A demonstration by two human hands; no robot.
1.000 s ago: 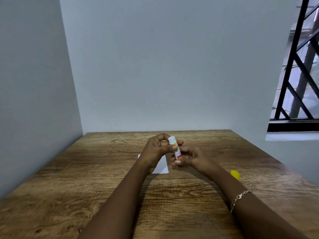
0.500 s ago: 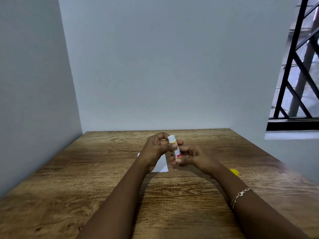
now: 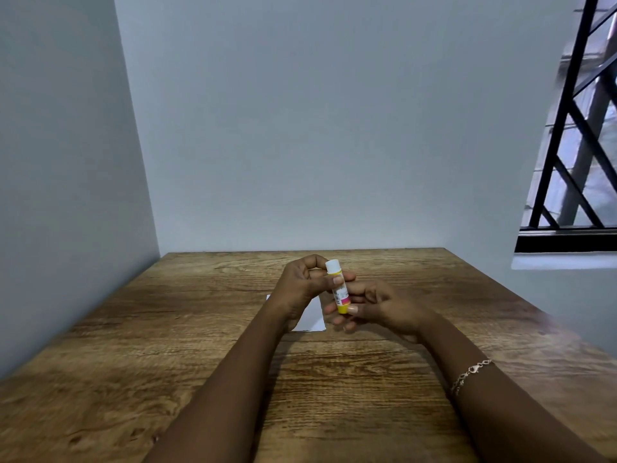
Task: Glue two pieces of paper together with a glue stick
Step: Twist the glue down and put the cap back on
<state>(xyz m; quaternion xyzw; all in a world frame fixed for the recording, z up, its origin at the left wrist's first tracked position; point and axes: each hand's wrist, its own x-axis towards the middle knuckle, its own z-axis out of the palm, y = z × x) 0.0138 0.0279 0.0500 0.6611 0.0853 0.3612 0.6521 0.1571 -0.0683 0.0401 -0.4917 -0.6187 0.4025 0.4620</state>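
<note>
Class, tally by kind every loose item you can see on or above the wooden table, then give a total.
Glue stick: 1, held in both hands
White paper: 1 patch visible; whether one sheet or two, cannot tell
Bracelet: 1, on the right wrist
Total: 3

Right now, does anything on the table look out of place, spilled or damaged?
Nothing stands out. Both hands, left and right, hold the glue stick upright above the table. The white paper lies flat, partly hidden by the left hand. No spill or damage shows.
</note>
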